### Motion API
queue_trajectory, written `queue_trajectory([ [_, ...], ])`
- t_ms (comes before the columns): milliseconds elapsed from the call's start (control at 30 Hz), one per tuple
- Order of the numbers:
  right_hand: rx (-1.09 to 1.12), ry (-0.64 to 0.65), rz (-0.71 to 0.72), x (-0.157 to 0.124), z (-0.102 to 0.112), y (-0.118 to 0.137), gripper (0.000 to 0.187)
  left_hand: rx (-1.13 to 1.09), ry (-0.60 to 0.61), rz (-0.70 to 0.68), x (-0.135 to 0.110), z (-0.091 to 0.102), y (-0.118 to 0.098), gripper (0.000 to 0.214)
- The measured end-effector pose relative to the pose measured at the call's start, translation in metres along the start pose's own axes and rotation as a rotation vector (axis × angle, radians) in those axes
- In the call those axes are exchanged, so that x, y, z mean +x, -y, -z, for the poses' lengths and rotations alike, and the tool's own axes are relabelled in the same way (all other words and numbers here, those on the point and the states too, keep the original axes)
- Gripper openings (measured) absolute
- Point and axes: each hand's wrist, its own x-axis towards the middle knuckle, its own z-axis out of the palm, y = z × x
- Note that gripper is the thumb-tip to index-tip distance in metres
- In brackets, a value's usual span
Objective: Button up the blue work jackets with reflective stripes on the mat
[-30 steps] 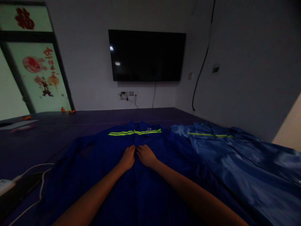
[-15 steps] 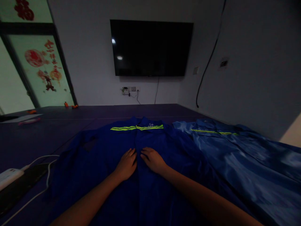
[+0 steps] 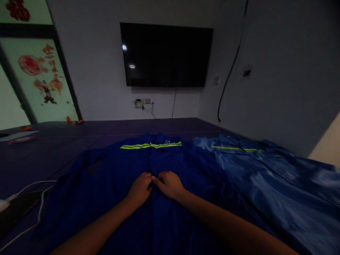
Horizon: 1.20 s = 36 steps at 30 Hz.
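Note:
A dark blue work jacket point(image 3: 170, 159) lies spread front up, its collar pointing away from me. A yellow-green striped band point(image 3: 166, 145) crosses its chest, with a small pale emblem above it. My left hand point(image 3: 140, 187) is closed at the middle of the front opening, fingers curled into the cloth. Right beside it, my right hand point(image 3: 171, 186) is closed too, its thumb stretched towards the left fingertips. Both hands grip the jacket's front edge below the band. Whatever small fastening lies between the fingers is hidden.
To the right lies a lighter blue jacket point(image 3: 265, 177) with a similar band. White cables point(image 3: 41, 205) and a dark flat object point(image 3: 25, 209) are at left. A television point(image 3: 167, 55) hangs on the far wall; a black cable point(image 3: 231, 71) dangles on the right wall.
My fingers have gone from lying outstretched on the jacket to curling closed on its front edge. The hands have come together, and the view has shifted slightly right.

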Motion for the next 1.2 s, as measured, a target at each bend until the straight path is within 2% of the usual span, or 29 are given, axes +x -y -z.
queue_trajectory([
  [133,0.008,0.015,0.045,0.0,0.001,-0.002,0.054,0.03,-0.008,0.0,0.003,0.0,-0.004,0.021],
  [300,0.048,0.049,0.111,-0.002,0.005,-0.001,0.052,-0.051,-0.032,0.008,0.002,-0.001,0.002,0.016],
  [500,0.04,0.034,0.097,-0.002,0.004,-0.001,0.044,-0.16,-0.089,-0.007,0.001,-0.002,0.006,0.016],
  [800,0.021,0.044,0.117,-0.003,0.005,-0.001,0.047,-0.163,-0.083,-0.043,0.0,-0.004,0.007,0.022],
  [1033,0.008,0.049,0.079,-0.001,0.004,-0.001,0.026,-0.12,-0.077,-0.074,-0.001,-0.002,0.003,0.013],
  [1200,0.085,0.014,0.028,0.002,0.002,-0.006,0.013,-0.16,-0.101,-0.072,-0.002,0.001,-0.001,0.013],
])
